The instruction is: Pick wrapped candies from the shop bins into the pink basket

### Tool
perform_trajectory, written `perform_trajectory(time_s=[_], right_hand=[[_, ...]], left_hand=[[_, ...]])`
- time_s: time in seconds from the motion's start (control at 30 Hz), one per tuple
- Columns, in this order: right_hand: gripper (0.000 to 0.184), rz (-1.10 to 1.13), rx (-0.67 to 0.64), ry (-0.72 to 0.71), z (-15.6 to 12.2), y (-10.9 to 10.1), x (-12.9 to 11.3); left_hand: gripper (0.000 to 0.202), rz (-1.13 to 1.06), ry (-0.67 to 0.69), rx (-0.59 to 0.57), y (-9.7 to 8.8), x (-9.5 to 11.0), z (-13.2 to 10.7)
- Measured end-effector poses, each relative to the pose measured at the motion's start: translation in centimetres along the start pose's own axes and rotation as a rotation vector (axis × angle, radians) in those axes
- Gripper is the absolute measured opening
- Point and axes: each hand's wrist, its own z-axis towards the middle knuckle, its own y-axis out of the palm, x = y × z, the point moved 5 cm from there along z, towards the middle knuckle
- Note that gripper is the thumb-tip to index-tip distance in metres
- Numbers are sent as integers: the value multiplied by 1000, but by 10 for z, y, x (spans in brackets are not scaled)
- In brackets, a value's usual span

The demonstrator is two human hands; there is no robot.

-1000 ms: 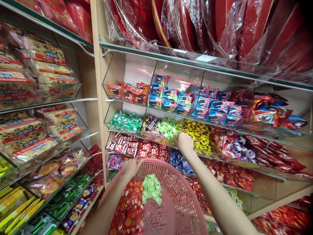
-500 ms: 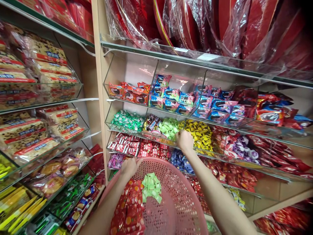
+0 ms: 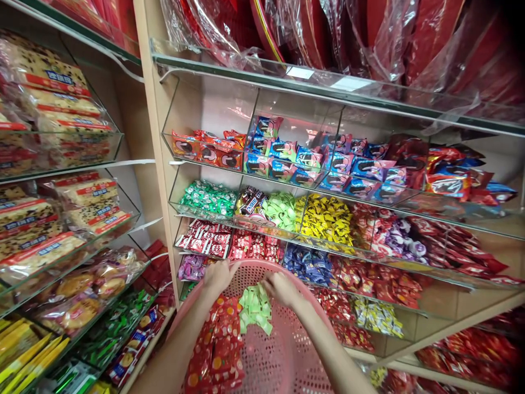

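Observation:
My left hand (image 3: 216,275) is closed on the far rim of a pink perforated basket (image 3: 296,340) held low in front of me. My right hand (image 3: 280,287) sits inside the basket with its fingers bunched, touching the top of a small heap of light green candies (image 3: 255,311). Red packets with orange dots (image 3: 215,350) lie beside that heap on the left. Straight above, the clear shelf bin of the same light green candies (image 3: 282,210) stands between a bin of brown bars (image 3: 251,201) and yellow candies (image 3: 327,219).
Tilted clear shelf bins fill the wall ahead: blue and red biscuit packs (image 3: 287,158) on top, red, purple and blue sweets (image 3: 307,262) lower. Cake slices and buns (image 3: 82,197) fill the glass shelves on the left. Red wrapped goods (image 3: 369,38) hang overhead.
My right hand has come down from the light green candy bin into the basket, onto the green heap. The view has shifted slightly right. My left hand stays on the rim.

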Motion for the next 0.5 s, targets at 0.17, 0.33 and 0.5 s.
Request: perform_trajectory(time_s=[0.17,0.33,0.5], right_hand=[[18,-76,-26,133,5,30,18],[28,-85,107,248,-3,39,23],[31,26,238,259,-14,38,23]], left_hand=[[69,-4,-3,-8,-1,0,-1],[68,4,-17,3,-2,-4,-3],[68,4,25,10,4,0,-2]])
